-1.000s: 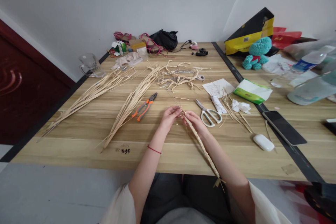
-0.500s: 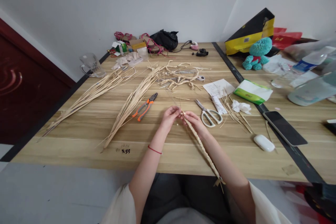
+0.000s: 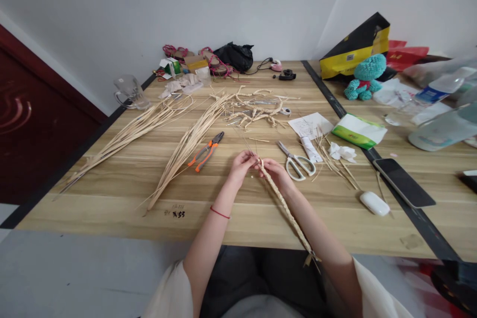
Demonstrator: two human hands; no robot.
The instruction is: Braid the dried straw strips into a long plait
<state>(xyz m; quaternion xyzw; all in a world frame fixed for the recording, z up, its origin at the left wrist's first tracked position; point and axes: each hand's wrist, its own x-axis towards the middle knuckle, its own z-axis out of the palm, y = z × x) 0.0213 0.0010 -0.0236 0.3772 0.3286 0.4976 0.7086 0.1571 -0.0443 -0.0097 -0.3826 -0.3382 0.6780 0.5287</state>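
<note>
A long straw braid (image 3: pixel 286 210) runs from my lap up over the wooden table (image 3: pixel 112 198) to my two hands. My left hand (image 3: pixel 242 165) pinches the loose straw strands at the braid's upper end, fingers closed. My right hand (image 3: pixel 275 172) grips the braid just below that end, fingers curled round it. Thin loose strands stick up from between the hands. White-handled scissors (image 3: pixel 296 163) lie just right of my right hand. Orange pliers (image 3: pixel 205 151) lie to the left of my left hand.
Two bundles of straw (image 3: pixel 182 146) lie on the left half, and braided straw pieces (image 3: pixel 257 107) further back. A glass mug (image 3: pixel 128 92), a phone (image 3: pixel 403 181), a white mouse (image 3: pixel 374 202), a teal crochet toy (image 3: pixel 363 77) and plastic bottles (image 3: pixel 439 129) stand around.
Both hands have stayed at the braid's upper end with only small finger movements. Nothing else on the table has moved.
</note>
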